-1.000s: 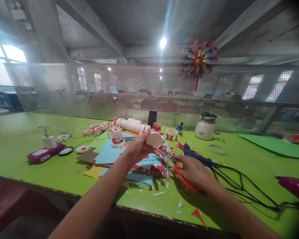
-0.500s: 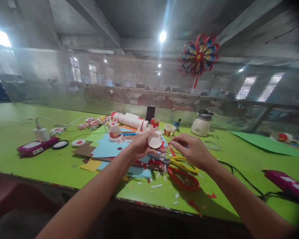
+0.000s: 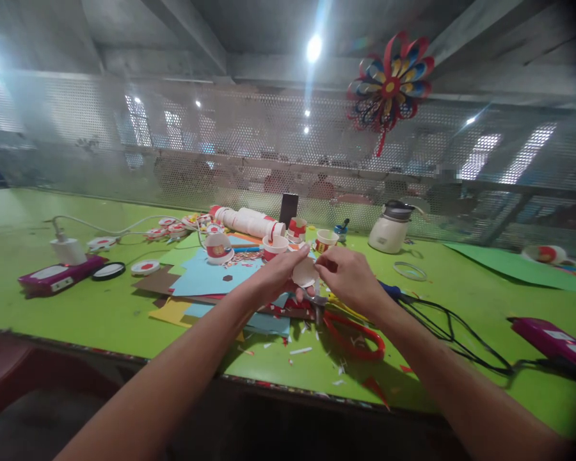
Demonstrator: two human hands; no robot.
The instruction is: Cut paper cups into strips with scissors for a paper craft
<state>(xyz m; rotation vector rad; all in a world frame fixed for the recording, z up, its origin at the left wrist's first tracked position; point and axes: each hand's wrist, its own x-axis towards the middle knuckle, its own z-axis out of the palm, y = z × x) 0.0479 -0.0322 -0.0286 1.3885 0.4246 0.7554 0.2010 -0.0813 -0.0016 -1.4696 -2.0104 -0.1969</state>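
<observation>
My left hand (image 3: 288, 274) holds a white round paper piece (image 3: 304, 274), with the thumb along its upper edge and fingertips beneath. It could be the bottom of a paper cup. My right hand (image 3: 349, 276) pinches at the right edge of that piece, thumb and forefinger pressed together. Below the hands lie red-handled scissors (image 3: 379, 347) and a tool with yellow handles (image 3: 342, 306), partly hidden by my right hand. Behind my left hand a red and white paper cup (image 3: 274, 246) stands upright. Light blue paper sheets (image 3: 206, 280) are stacked under my left forearm.
Cut paper cups (image 3: 326, 239), a long row of nested cups (image 3: 249, 221) and a phone (image 3: 288, 208) stand farther back. A white kettle (image 3: 390, 229) is at right. Purple power strips (image 3: 60, 275) with cables lie on both sides. Paper scraps (image 3: 301, 351) litter the near edge.
My right hand has moved left and closed on the edge of the white paper piece. The piece has turned slightly in my left hand. The view has shifted slightly downward.
</observation>
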